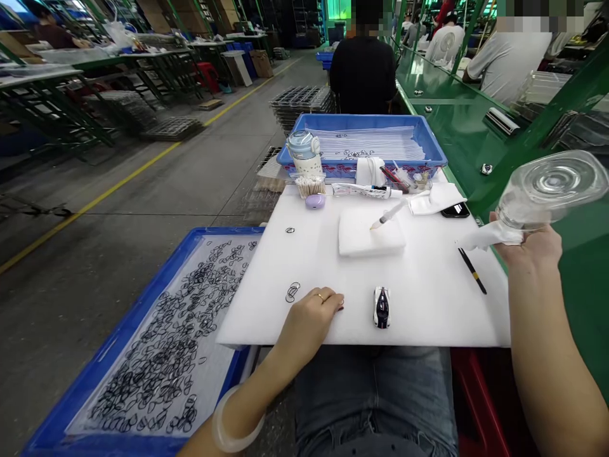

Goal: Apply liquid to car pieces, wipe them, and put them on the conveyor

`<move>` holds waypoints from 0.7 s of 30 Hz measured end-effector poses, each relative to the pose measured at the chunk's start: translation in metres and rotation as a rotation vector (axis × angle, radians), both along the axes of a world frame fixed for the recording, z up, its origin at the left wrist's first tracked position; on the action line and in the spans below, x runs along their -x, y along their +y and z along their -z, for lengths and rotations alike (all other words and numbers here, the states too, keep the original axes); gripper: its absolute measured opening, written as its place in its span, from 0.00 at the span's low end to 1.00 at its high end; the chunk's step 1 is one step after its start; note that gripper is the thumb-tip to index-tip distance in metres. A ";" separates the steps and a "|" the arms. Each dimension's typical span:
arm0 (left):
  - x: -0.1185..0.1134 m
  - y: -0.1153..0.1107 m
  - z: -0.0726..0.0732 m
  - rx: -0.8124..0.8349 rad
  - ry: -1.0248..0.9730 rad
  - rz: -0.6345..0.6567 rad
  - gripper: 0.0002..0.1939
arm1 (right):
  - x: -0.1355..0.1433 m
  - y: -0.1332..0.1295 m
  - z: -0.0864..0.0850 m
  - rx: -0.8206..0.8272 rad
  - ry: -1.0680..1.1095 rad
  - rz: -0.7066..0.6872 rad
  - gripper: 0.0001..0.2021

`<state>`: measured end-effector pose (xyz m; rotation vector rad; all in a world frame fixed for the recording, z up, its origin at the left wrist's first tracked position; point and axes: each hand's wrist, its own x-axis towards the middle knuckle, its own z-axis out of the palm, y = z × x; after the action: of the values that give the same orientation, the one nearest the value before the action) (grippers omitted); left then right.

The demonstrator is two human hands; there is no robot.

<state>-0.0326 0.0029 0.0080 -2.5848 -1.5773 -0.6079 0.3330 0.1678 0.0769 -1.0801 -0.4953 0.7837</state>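
Observation:
My left hand (314, 316) rests on the white foam board (266, 320), fingers curled together; whatever they may hold is hidden. Left of it lie a few thin black rings (292, 292), and another small ring (290, 230) is farther up. To its right is a small white-and-black toy car (381, 307). Beyond the board's right edge, my right hand (535, 247) grips a clear bottle (552, 187), tipped over, its base facing up and away. A white tissue (492, 235) is by the bottle's lower end, against my fingers. Black tweezers (472, 271) lie below it.
A folded white cloth (371, 235) bears a syringe-like applicator (387, 214). Behind are cotton swabs (310, 186), a tube (366, 190), a cup (304, 152) and a blue tray (432, 143). Another blue tray (190, 233) with many black rings stands left; a green conveyor (451, 136) runs right.

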 end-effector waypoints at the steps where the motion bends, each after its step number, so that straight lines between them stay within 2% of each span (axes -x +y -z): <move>1: 0.000 0.002 0.000 0.043 0.005 -0.023 0.08 | 0.002 -0.001 -0.002 0.021 0.057 0.005 0.14; 6: -0.003 0.008 -0.005 0.174 0.007 -0.072 0.06 | 0.011 -0.004 -0.010 0.010 0.203 0.052 0.10; 12: 0.000 0.005 -0.006 0.160 -0.078 -0.093 0.06 | 0.014 -0.001 -0.013 -0.115 0.008 0.229 0.07; 15: 0.000 0.003 -0.004 0.115 -0.251 -0.105 0.05 | 0.019 0.004 -0.020 -0.361 -0.322 0.271 0.01; 17: -0.003 0.001 -0.005 0.093 -0.416 -0.112 0.04 | 0.025 0.006 -0.024 -0.494 -0.721 0.259 0.11; 19: -0.008 -0.003 -0.007 0.101 -0.584 -0.129 0.03 | 0.033 0.008 -0.025 -0.497 -1.124 0.229 0.17; 21: -0.014 -0.007 -0.011 0.149 -0.736 -0.142 0.03 | 0.043 0.011 -0.023 -0.455 -1.393 0.132 0.17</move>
<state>-0.0190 -0.0043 0.0185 -2.4424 -2.0196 -1.6138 0.2896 0.1783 0.0997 -1.0747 -1.6495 -0.3347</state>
